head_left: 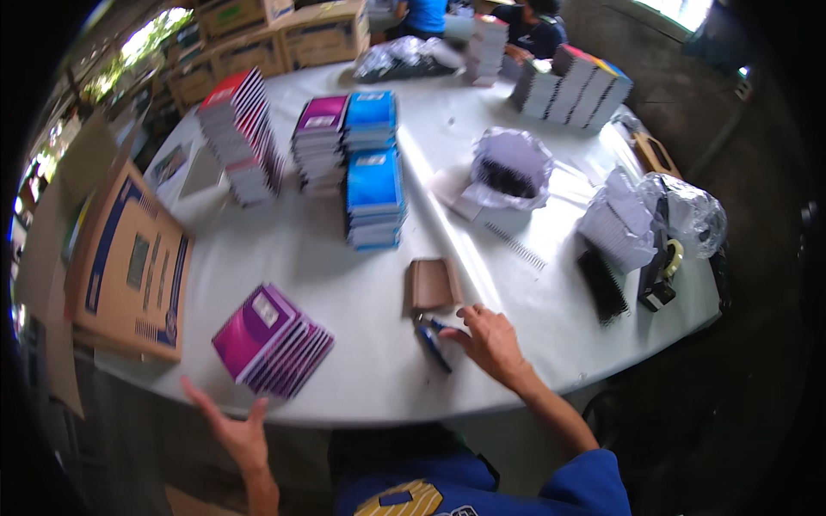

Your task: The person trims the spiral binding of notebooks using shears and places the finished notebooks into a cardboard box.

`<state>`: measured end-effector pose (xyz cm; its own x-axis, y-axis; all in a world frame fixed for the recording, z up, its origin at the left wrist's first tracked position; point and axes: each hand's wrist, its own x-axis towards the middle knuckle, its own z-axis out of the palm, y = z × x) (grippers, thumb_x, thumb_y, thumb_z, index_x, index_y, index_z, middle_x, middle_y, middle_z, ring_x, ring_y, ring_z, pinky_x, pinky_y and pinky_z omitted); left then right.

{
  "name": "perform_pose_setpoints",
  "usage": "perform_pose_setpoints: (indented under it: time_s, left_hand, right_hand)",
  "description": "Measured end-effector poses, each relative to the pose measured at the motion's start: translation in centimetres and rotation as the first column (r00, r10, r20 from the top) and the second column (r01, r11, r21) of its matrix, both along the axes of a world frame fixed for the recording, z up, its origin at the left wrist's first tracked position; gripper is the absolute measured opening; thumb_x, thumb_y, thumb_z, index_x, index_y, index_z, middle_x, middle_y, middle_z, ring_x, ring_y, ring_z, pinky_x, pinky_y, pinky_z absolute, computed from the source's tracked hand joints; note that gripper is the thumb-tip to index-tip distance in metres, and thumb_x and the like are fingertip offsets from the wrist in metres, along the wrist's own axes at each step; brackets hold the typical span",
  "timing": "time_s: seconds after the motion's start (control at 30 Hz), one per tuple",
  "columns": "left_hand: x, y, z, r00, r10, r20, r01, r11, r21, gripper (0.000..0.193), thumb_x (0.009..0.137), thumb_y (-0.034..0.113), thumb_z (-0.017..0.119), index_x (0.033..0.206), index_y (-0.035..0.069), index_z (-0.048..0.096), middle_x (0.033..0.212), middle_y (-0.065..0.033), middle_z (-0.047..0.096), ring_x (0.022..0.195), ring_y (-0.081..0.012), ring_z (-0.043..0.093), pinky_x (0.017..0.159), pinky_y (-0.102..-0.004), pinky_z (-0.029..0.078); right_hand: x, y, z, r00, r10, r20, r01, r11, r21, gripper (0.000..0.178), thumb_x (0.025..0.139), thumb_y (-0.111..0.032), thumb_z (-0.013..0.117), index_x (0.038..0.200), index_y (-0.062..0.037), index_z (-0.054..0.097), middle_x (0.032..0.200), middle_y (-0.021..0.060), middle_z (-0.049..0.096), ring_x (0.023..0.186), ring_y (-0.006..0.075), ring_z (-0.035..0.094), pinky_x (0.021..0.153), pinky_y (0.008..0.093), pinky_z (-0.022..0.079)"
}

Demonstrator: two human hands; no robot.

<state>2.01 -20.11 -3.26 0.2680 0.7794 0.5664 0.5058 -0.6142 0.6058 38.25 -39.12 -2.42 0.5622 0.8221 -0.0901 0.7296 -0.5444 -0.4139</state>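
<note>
My left hand (237,434) is off the table's near left edge, thumb and fingers spread, holding nothing. Just beyond it lies a fanned stack of purple spiral notebooks (274,340). My right hand (495,346) is over the near middle of the table, its thumb apart from the fingers. Beside that thumb is a pair of pliers with dark blue handles (433,347); the thumb tip overlaps one handle, and whether it touches cannot be made out. A small brown block or box (434,285) sits right behind the pliers.
Blue notebooks (374,182), purple notebooks (320,129) and a tall red-topped stack (237,129) stand farther back. An open cardboard box (138,258) is at left. Paper-wrapped black spirals (508,176), loose spirals (602,284) and a tape roll (674,258) lie at right. Two people sit beyond.
</note>
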Motion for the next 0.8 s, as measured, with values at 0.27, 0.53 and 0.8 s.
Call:
perform_pose_setpoints:
  time_s: [0.27,0.53,0.8]
  left_hand:
    - [4.2,-1.5,-5.3,0.936,0.12,-0.331,-0.199,0.956,-0.216,0.121,0.058,0.027,0.089,0.15,0.003,0.015,0.155,-0.0213,0.021,0.143,-0.0447,0.015,0.115,-0.0589,0.016]
    - [0.5,3.9,-5.7,0.934,0.197,-0.296,-0.26,0.947,-0.19,0.108,0.069,0.021,0.084,0.152,0.011,0.015,0.154,-0.0186,0.027,0.141,-0.0482,0.018,0.113,-0.0605,0.018]
    - [1.4,3.4,0.7,0.985,0.105,-0.134,-0.085,0.986,0.145,0.071,0.082,0.034,0.072,0.145,0.024,0.041,0.152,-0.0151,0.033,0.141,-0.0479,0.019,0.107,-0.0663,0.022]
  right_hand:
    - [-7.4,2.4,-2.9,0.843,-0.066,0.534,-0.045,0.98,0.193,0.053,0.076,-0.016,0.073,0.121,0.0023,0.052,0.11,0.0199,0.05,0.098,0.0329,0.049,0.084,0.0414,0.04]
    - [-10.0,-0.1,-2.8,0.825,0.368,0.43,-0.377,0.924,-0.067,0.048,0.094,-0.023,0.055,0.139,-0.0087,0.044,0.139,0.0303,0.036,0.137,0.0451,0.028,0.108,0.0618,0.025]
    - [-7.0,3.0,1.5,0.599,0.471,0.648,-0.65,0.758,0.05,0.049,0.082,-0.023,0.07,0.127,-0.0113,0.055,0.097,0.0174,0.052,0.092,0.0312,0.053,0.079,0.0416,0.044]
